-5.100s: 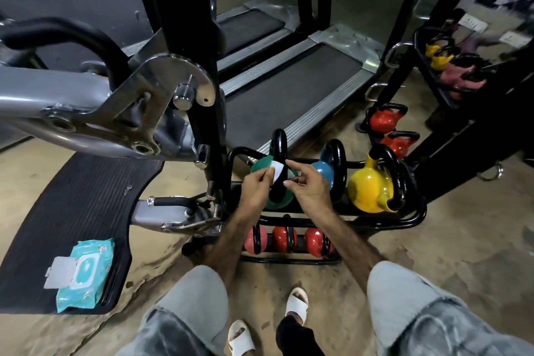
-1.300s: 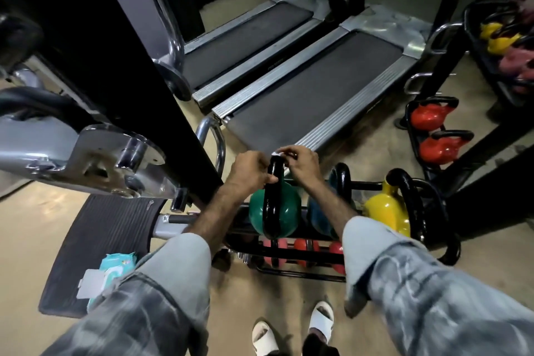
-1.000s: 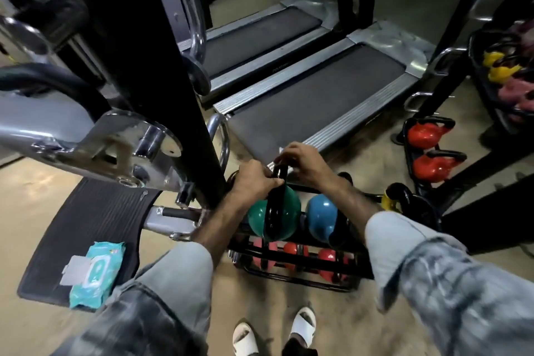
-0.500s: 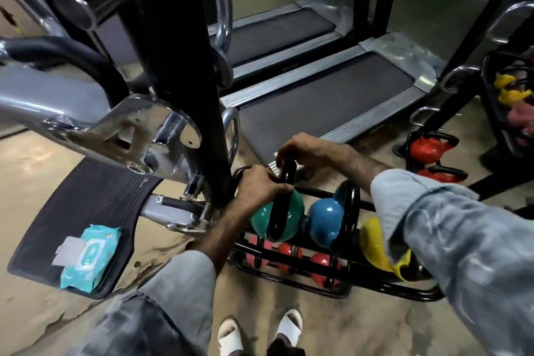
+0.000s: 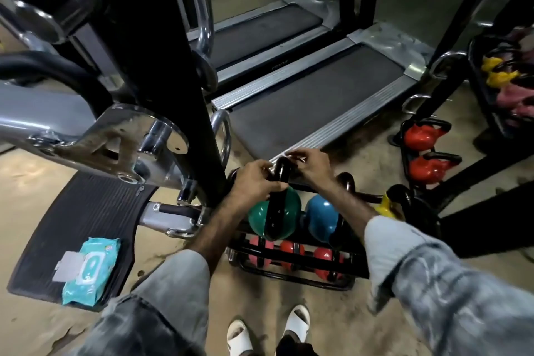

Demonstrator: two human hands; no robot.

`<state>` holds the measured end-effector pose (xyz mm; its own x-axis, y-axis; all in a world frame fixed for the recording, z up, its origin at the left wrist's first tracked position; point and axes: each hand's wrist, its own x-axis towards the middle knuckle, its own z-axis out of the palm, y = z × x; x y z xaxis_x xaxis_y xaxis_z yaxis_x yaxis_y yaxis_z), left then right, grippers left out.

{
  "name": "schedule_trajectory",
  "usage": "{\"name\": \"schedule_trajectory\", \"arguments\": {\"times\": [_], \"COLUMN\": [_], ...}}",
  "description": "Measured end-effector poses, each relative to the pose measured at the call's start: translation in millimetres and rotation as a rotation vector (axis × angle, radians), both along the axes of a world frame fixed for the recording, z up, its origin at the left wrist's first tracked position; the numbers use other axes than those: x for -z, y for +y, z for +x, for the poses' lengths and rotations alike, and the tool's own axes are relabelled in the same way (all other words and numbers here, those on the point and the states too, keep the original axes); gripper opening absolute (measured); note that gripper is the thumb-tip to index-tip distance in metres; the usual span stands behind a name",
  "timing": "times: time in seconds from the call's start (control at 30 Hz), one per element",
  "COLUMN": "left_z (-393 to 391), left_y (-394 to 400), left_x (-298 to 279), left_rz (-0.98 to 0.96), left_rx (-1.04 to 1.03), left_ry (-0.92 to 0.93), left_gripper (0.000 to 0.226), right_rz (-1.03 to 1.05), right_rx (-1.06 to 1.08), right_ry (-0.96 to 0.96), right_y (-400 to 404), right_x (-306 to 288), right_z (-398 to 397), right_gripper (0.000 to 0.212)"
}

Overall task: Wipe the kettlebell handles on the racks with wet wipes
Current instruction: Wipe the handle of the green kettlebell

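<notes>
Left hand point(image 5: 254, 182) curls round the black handle point(image 5: 281, 173) of the green kettlebell point(image 5: 274, 215) from its left side; right hand point(image 5: 313, 166) pinches a white wet wipe point(image 5: 291, 156) against the handle's top. That kettlebell sits at the left end of the low black rack's point(image 5: 291, 274) upper tier, hard beside a machine's black upright point(image 5: 173, 81), so room on that side is tight. A teal wipes pack point(image 5: 91, 270) lies on the ribbed mat point(image 5: 86, 211) to the far left. Rightward stand one blue kettlebell point(image 5: 322, 217) and one yellow kettlebell point(image 5: 384, 205); three red weights point(image 5: 290, 253) fill the lower tier. Two treadmills point(image 5: 312, 95) lie beyond, and two red kettlebells point(image 5: 424, 150) sit further right.
</notes>
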<state>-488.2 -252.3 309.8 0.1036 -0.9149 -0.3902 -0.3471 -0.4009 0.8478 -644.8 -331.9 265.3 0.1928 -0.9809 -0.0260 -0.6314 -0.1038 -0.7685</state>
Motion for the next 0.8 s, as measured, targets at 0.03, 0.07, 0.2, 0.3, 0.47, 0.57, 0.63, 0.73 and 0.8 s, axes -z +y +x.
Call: {"name": "schedule_trajectory", "arguments": {"times": [0.03, 0.07, 0.2, 0.3, 0.47, 0.57, 0.63, 0.73, 0.8], "left_z": [-1, 0, -1, -5, -3, -3, -4, -5, -4], "left_y": [-2, -3, -12, -15, -17, -17, -18, -17, -17], "left_x": [-4, -7, -17, -19, -16, -14, -14, -15, -13], "left_rz": [0.005, 0.01, -0.002, -0.004, 0.031, 0.033, 0.025, 0.032, 0.045], "left_rx": [0.039, 0.087, 0.258, 0.296, 0.298, 0.291, 0.285, 0.267, 0.248], "left_ry": [0.021, 0.023, -0.046, -0.069, -0.03, -0.023, -0.043, -0.04, -0.017], "left_gripper": [0.053, 0.056, 0.054, 0.053, 0.053, 0.054, 0.054, 0.056, 0.057], "right_rz": [0.05, 0.107, 0.311, 0.408, 0.512, 0.531, 0.514, 0.497, 0.432], "right_rx": [0.115, 0.209, 0.362, 0.503, 0.609, 0.609, 0.624, 0.621, 0.563], "right_ry": [-0.121, -0.217, -0.431, -0.606, -0.937, -0.962, -0.87, -0.792, -0.796], "right_y": [13, 21, 18, 20, 25, 25, 23, 20, 20], "right_x": [6, 11, 52, 60, 35, 38, 41, 36, 28], "right_z": [-2, 0, 2, 12, 22, 21, 22, 23, 21], "right_gripper": [0.015, 0.012, 0.017, 0.013, 0.01, 0.011, 0.009, 0.006, 0.01]}}
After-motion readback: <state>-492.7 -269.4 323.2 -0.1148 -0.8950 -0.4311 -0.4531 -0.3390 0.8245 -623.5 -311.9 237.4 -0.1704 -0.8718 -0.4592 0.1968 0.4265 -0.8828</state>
